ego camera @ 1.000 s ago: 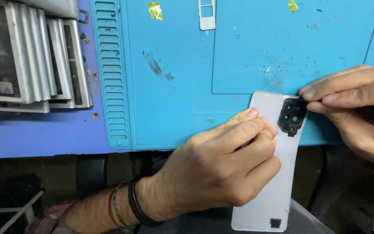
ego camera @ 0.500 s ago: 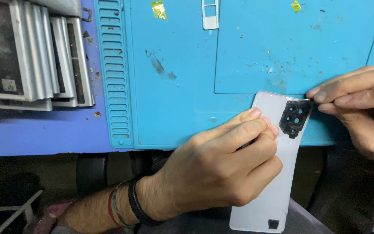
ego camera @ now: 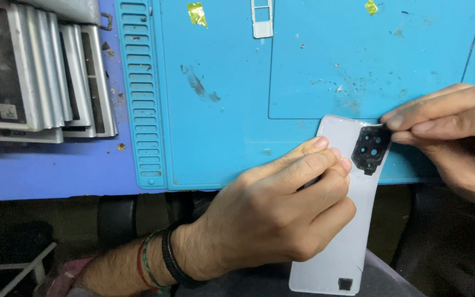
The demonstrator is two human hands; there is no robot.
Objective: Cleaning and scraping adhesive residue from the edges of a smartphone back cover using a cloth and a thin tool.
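Observation:
A white phone back cover (ego camera: pixel 353 231) lies half on the blue work mat (ego camera: pixel 237 82) and half over the bench's front edge. My left hand (ego camera: pixel 281 214) is closed around its middle, fingers pressing on its left side. A black camera-lens frame (ego camera: pixel 371 149) with several round holes sits at the cover's top right corner. My right hand (ego camera: pixel 452 132) pinches that frame's upper right corner between thumb and forefinger. Whether a small tool is in those fingers cannot be made out.
A row of thin grey metal plates (ego camera: pixel 39 77) leans at the left on the blue bench. A small white slotted part (ego camera: pixel 261 19) lies at the mat's far edge, with yellow tape scraps (ego camera: pixel 197 13) near it. A ribbed strip (ego camera: pixel 141 93) runs down the mat's left side.
The view has shifted slightly. My right hand has drawn a little to the right and its fingertips have closed on the frame's top corner. My left hand keeps its hold on the cover.

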